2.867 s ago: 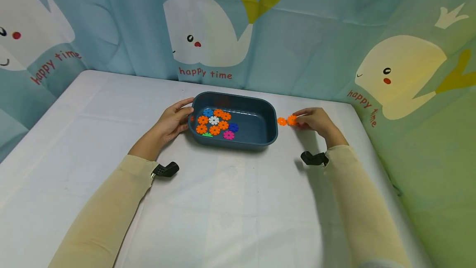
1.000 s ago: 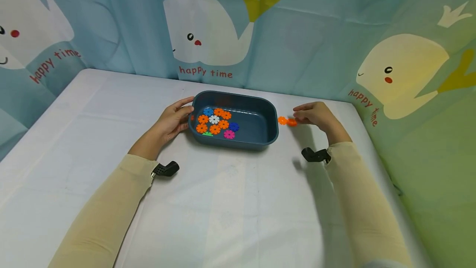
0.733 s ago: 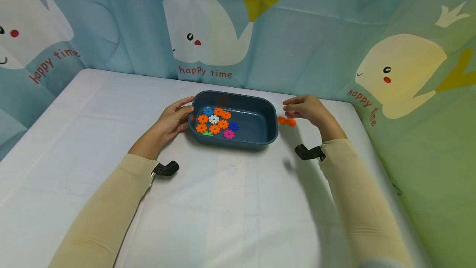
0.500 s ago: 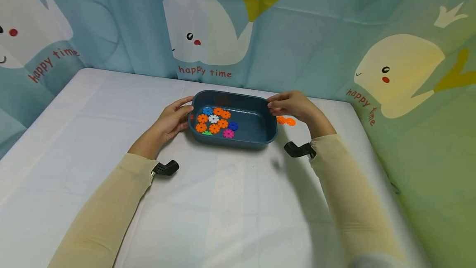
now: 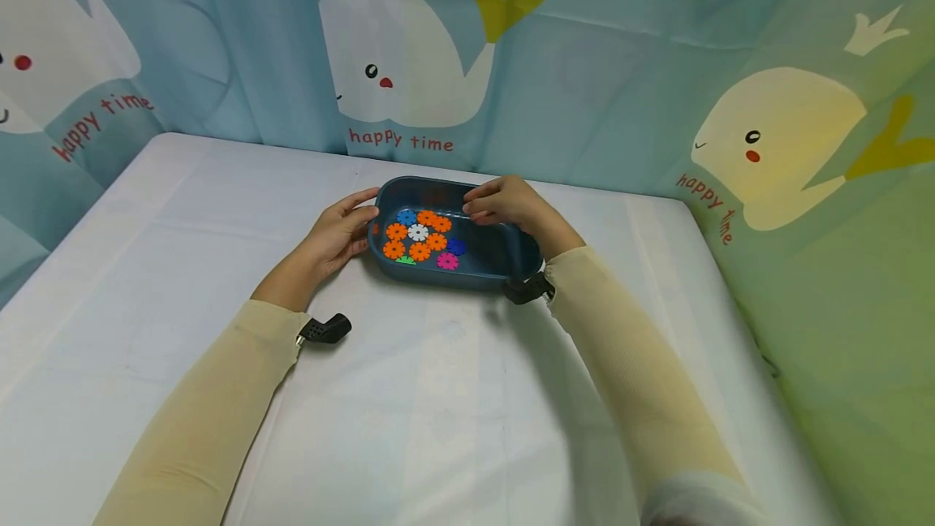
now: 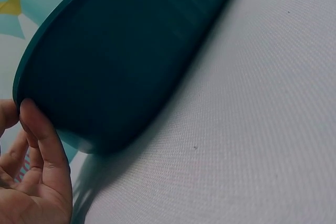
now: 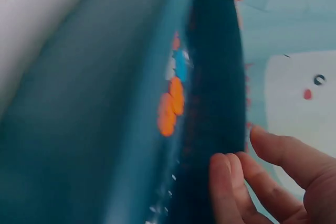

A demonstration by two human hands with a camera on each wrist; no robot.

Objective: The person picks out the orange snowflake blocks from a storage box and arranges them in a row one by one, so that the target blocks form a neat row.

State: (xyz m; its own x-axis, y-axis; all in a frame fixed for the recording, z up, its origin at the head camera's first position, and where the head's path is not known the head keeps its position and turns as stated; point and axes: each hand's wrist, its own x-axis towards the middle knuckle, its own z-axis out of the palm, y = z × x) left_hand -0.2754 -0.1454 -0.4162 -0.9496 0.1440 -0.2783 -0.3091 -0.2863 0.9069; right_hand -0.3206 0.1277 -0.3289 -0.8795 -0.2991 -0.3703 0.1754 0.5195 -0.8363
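A dark blue-green plastic basin (image 5: 453, 274) stands on the table in the head view. My left hand (image 5: 332, 238) grips its left end, thumb at the rim; the left wrist view shows that hand (image 6: 39, 166) beside the outer wall. Over the basin's right half hovers my right hand (image 5: 507, 205), fingers loosely bent, nothing visible between them. In the basin's left part lie notched snowflake discs: several orange discs (image 5: 420, 251), a white disc (image 5: 418, 232), a pink disc (image 5: 448, 260), two blue ones and a green one. Orange discs (image 7: 168, 114) show in the right wrist view.
A white cloth covers the table (image 5: 438, 396). Behind and to the right hangs a whale-print curtain (image 5: 599, 88). Black wrist cameras, such as the left one (image 5: 326, 329), stick out from both sleeves.
My right hand has let go of an orange disc right of the basin and moved left over the basin. Two orange discs there are now hidden by the right arm. The left hand stays put.
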